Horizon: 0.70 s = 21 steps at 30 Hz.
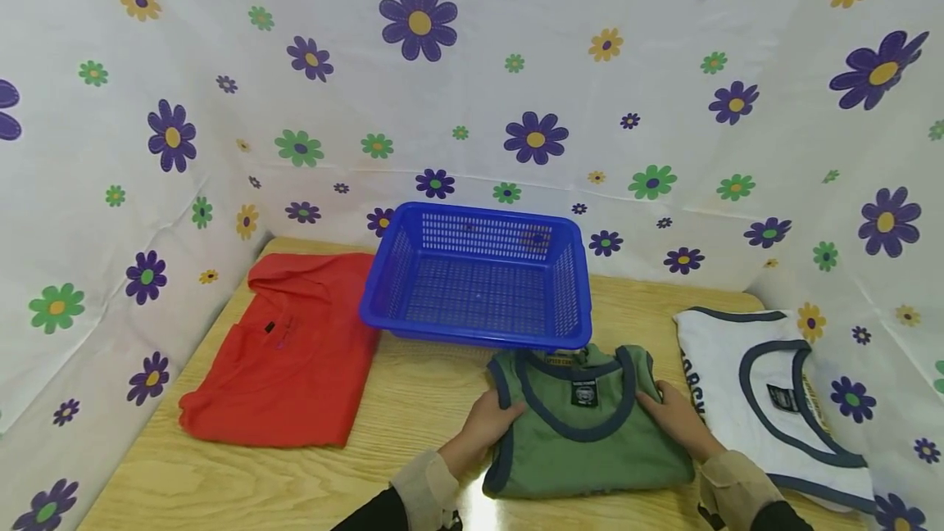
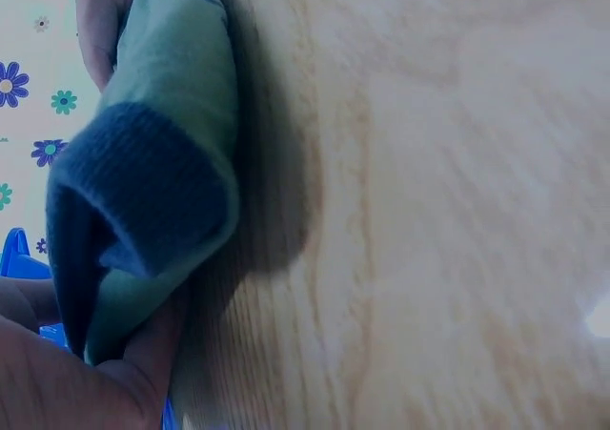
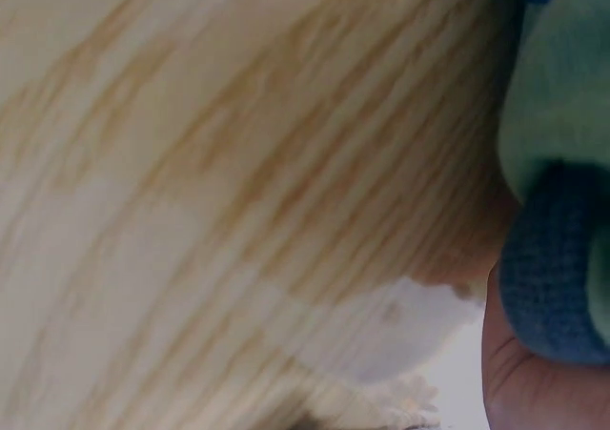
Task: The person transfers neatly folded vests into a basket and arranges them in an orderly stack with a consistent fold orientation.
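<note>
- We are finding the folded green tank top [image 1: 586,433] lying on the wooden table [image 1: 413,408], just in front of the blue basket [image 1: 479,277] and between the red shirt [image 1: 288,359] and the white tank top [image 1: 774,392].
- We are gripping its left edge with the left hand [image 1: 490,420]; the left wrist view shows the fingers curled round the navy-trimmed fold, thumb underneath.
- We are holding its right edge with the right hand [image 1: 674,416], fingers curled onto the fabric; the right wrist view shows only a fingertip against the navy trim, so we cannot tell how deep that hold goes.
- We are judging the step in hand to be lifting the folded garment as one piece; both holds should be catching every layer, or the fold is likely to be opening.
- We are advising a level, even raise by both hands.
- We are noting the basket's near rim touching or overlapping the garment's collar; the lift should be clearing that rim.
</note>
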Motion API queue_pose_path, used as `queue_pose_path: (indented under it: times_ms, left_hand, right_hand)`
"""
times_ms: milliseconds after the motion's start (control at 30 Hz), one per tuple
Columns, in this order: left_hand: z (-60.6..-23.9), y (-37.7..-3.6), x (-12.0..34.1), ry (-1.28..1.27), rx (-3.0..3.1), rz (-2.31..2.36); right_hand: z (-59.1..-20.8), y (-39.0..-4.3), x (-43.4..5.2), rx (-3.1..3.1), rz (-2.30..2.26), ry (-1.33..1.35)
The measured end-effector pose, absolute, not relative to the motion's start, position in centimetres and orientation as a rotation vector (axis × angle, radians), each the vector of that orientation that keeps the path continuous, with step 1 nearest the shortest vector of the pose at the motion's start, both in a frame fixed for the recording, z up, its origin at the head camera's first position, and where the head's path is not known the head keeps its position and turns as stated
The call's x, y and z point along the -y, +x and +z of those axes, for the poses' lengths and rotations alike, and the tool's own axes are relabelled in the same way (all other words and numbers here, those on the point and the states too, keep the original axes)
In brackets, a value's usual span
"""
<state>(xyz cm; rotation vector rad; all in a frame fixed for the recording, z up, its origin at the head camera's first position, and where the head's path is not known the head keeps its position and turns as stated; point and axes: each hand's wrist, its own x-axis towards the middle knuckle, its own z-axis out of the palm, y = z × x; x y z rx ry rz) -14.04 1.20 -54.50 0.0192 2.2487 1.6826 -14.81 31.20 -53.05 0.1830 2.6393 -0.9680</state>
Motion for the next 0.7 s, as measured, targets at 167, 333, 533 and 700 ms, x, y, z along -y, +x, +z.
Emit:
queue_pose_path:
  times_ms: [167, 333, 533, 700]
  left_hand:
    - [-54.9, -14.0, -1.1, 0.067, -2.205, 1.744]
    - [-55.1, -14.2, -0.6, 0.086, -2.229, 1.737]
    - [-54.6, -14.4, 0.1, 0.134, -2.366, 1.639]
    - [-55.6, -14.5, 0.5, 0.150, -2.500, 1.592]
  right_hand:
    - [-53.0, -14.8, -31.1, -2.546, -1.045, 0.212]
    - [-52.8, -14.7, -30.9, -2.413, -1.155, 0.220]
    - [-52.7, -14.8, -30.7, -2.349, -1.186, 0.227]
    - [-52.8, -14.7, -30.1, -2.361, -1.159, 0.224]
